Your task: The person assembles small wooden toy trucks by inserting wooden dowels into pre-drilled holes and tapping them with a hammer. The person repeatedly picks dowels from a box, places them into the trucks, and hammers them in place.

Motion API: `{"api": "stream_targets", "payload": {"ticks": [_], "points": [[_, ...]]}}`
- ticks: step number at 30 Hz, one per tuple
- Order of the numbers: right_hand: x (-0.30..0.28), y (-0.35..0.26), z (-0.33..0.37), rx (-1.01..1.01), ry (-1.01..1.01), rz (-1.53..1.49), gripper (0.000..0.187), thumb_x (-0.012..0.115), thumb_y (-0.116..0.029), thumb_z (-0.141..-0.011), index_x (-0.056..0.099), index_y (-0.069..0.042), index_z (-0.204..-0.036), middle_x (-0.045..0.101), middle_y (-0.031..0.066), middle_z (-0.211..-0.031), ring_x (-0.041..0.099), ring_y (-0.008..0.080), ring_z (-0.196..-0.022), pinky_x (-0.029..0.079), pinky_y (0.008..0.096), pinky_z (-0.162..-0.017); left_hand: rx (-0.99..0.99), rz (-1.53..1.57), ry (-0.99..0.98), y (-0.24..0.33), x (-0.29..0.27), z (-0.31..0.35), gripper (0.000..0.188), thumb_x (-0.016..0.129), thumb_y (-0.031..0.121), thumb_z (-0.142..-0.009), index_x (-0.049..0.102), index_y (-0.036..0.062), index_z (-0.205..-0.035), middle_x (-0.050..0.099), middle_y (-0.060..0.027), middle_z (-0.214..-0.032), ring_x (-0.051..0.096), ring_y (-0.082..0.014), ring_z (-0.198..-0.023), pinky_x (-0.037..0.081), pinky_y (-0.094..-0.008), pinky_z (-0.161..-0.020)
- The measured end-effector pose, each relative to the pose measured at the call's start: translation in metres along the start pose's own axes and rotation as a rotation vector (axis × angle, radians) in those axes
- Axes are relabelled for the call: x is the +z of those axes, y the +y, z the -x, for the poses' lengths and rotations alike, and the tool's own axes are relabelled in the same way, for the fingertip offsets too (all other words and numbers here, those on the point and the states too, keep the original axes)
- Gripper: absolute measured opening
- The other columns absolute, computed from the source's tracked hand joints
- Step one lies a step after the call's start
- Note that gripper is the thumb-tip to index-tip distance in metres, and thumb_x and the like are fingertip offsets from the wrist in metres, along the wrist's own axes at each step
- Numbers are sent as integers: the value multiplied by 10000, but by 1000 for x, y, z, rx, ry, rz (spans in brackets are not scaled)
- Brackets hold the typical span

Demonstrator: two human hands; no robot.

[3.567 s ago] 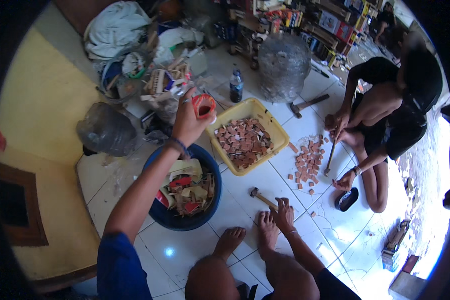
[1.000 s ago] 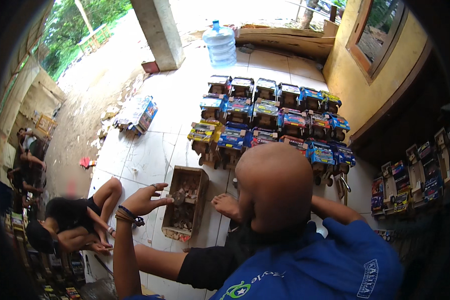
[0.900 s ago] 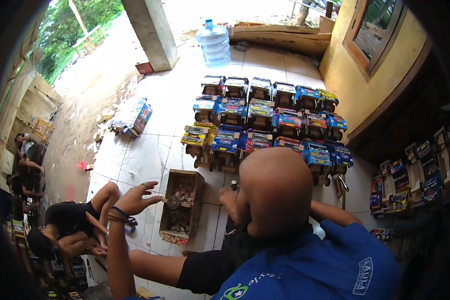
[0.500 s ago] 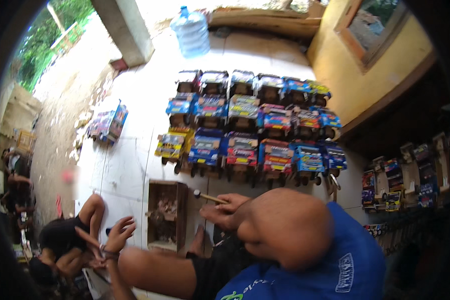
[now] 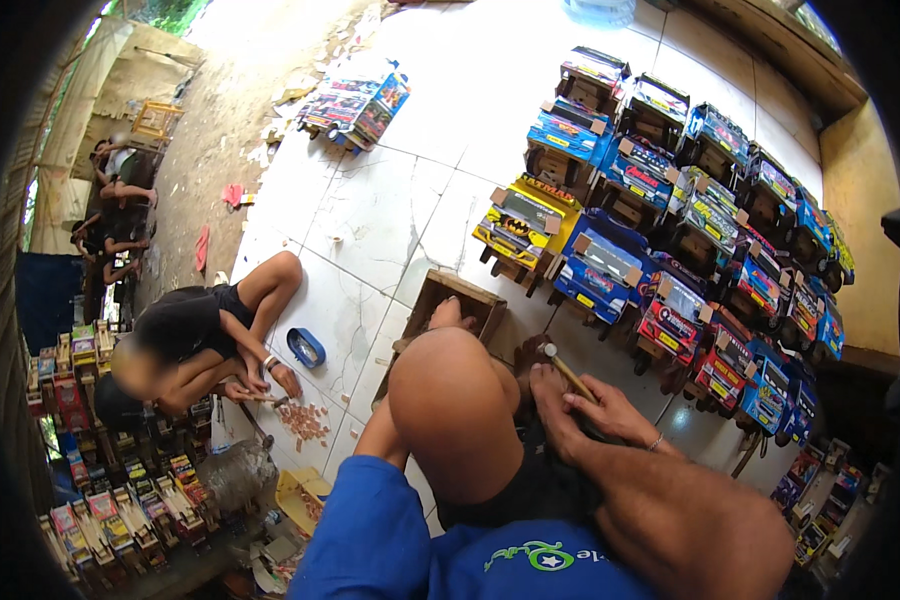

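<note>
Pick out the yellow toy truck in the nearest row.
The toy truck at that row's left end: its body is mostly yellow; the row's other toy trucks show mainly blue or red.

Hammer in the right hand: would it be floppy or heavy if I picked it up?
The hammer is probably stiff, because its slim, wood-looking handle runs straight out of the right hand. It would likely feel heavier at the head, which looks like a chunky metal lump, so that end might dip.
</note>
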State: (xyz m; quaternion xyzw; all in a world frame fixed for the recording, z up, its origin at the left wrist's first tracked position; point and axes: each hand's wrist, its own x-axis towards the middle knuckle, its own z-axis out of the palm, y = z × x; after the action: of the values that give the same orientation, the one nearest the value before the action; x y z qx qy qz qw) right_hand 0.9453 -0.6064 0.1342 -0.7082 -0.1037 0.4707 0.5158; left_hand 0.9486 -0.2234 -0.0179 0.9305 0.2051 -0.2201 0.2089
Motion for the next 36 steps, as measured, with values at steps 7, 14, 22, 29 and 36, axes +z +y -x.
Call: {"api": "stream_targets", "payload": {"ticks": [7,14,22,29,36], "points": [[-2,-23,10,40,24,-7,348,636,-353,-985,632,-54,-1163,690,149,-944,639,236,-842,504,379,-784,-189,-19,-166,-19,57,-52,544,849,266,-744,615,-14,-1147,630,-302,-1186,614,-442,-1148,524,-506,-944],[-2,-6,41,41,227,-37,307,656,-317,-979,625,-35,-1097,665,115,-910,592,175,-831,495,348,-782,-195,71,-123,-26,66,-50,540,847,270,-745,613,-11,-1142,635,-308,-1179,617,-447,-1142,522,-502,-952],[6,17,81,-47,362,-77,213,662,-200,-982,613,-18,-1080,643,46,-906,562,117,-887,473,296,-822,-207,206,3,-4,44,-24,536,845,274,-747,610,-9,-1136,640,-315,-1171,620,-453,-1136,521,-497,-963],[-1,27,134,-66,455,-47,166,670,-150,-974,626,-30,-1080,644,21,-913,577,101,-901,472,285,-832,-267,174,96,12,24,-2,348,783,193,-781,690,35,-1077,705,-225,-1123,663,-389,-1103,525,-452,-984],[-28,-2,213,14,520,242,178,693,-148,-948,633,-21,-1057,653,47,-873,583,127,-809,481,301,-746,-88,485,-126,-24,17,-22,161,780,222,-806,804,121,-929,767,-110,-945,746,-244,-896,582,-353,-846]]}}
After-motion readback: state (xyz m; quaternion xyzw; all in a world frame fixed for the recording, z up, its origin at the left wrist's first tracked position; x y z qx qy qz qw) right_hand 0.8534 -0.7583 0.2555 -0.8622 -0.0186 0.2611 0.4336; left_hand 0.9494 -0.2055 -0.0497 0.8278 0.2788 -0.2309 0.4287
